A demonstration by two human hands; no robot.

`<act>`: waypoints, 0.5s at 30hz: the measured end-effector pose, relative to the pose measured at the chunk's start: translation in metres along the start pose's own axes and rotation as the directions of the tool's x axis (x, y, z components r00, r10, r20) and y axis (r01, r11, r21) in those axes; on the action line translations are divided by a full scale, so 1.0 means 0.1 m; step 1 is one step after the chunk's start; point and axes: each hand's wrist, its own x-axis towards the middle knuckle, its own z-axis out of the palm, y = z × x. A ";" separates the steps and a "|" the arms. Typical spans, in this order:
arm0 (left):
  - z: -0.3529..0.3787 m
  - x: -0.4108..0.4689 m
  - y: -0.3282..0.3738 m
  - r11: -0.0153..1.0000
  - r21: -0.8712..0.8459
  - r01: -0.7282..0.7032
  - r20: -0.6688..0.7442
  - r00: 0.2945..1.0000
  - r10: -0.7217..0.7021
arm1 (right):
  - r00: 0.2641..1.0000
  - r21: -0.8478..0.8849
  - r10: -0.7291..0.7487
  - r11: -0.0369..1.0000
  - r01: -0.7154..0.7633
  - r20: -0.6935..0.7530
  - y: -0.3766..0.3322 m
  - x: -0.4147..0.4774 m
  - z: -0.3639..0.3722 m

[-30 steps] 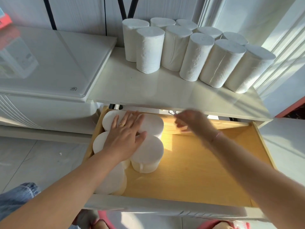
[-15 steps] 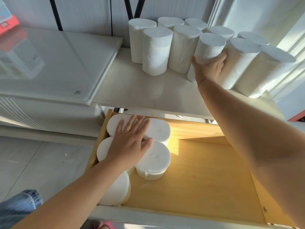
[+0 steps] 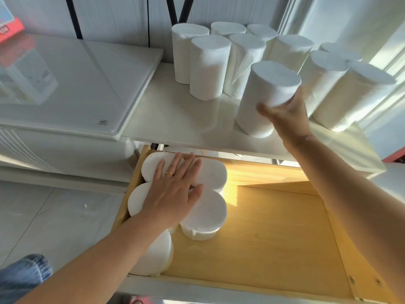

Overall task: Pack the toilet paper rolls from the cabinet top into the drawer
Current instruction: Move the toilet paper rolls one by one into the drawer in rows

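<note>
At far left a glass-topped white appliance sits beside the cabinet top, with a red box at its back corner; neither is part of the packing. Next, low in the view, the left hand lies flat on the packed rolls in the drawer, fingers spread apart and gripping nothing, a ring on one of them; about five rolls stand on end there, crowded into the left side, and the rest of the wooden floor is bare. Above, the waiting rolls stand upright in a cluster at the back of the cabinet top, touching one another. Further right, the right hand holds the lifted roll, fingers clamped round its upper half with the thumb across the front; the roll tilts, its top leaning right, and its base looks just clear of the cabinet top near the front edge, though contact cannot be ruled out. At far right two more rolls lean close behind the wrist.

From here the risks look small but real; the grip is high on a soft roll, so it may swing or slip on the way down; the wrist or the roll's base could brush the close neighbours and topple them; the base could catch the cabinet's front lip; and if the left hand lifts early, the packed rolls may shift and spoil the gap.
</note>
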 end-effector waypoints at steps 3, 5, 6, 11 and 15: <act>0.00 -0.01 0.02 0.999 -0.039 -0.034 0.000 0.999 0.034 | 0.961 0.070 0.017 0.997 -0.037 0.277 -0.06 -0.41 -0.33; 0.01 -0.01 0.03 0.997 -0.051 -0.055 -0.005 0.998 0.055 | 0.898 0.082 0.012 0.995 -0.054 0.441 -0.12 -0.65 -0.57; 0.01 -0.01 0.03 0.997 -0.051 -0.059 -0.006 0.998 0.059 | 0.850 0.079 0.014 0.995 -0.066 0.526 -0.13 -0.76 -0.68; 0.02 -0.01 0.03 0.998 -0.009 -0.059 0.011 0.998 0.059 | 0.653 0.003 0.214 0.949 -0.314 0.727 0.23 -1.21 -0.84; 0.01 0.00 0.04 0.999 -0.008 -0.047 0.034 0.998 0.047 | 0.590 -0.172 0.364 0.918 -0.356 0.721 0.68 -1.41 -0.77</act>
